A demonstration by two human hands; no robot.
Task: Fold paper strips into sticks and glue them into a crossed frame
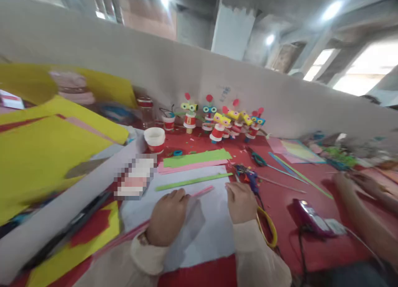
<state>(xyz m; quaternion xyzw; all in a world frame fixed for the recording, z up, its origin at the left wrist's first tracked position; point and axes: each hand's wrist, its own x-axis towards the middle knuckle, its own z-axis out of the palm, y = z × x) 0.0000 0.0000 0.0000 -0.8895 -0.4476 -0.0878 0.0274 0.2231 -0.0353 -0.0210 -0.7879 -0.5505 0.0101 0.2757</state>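
My left hand [169, 216] is closed over a narrow pink paper strip [202, 191], which runs out past the fingers to the upper right and back under the wrist. Beneath lies a white sheet [202, 233]. Near that sheet's right edge rests my right hand [241, 202], fingers loosely bent and lying on the paper, with nothing visible in them. A thin green strip [194, 182] crosses the sheet just beyond both hands. Farther back are a wider green paper piece [197, 157] and a pink one [174, 168]. Some fingertips are blurred.
Several cup figures [217, 133] with paper eyes stand along the wall. A white-and-red cup [154, 138], a purple glue gun [253, 181], scissors [258, 158], a yellow tape ring [268, 229] and a purple corded device [312, 218] surround the sheet. Another person's arm [360, 212] is at right.
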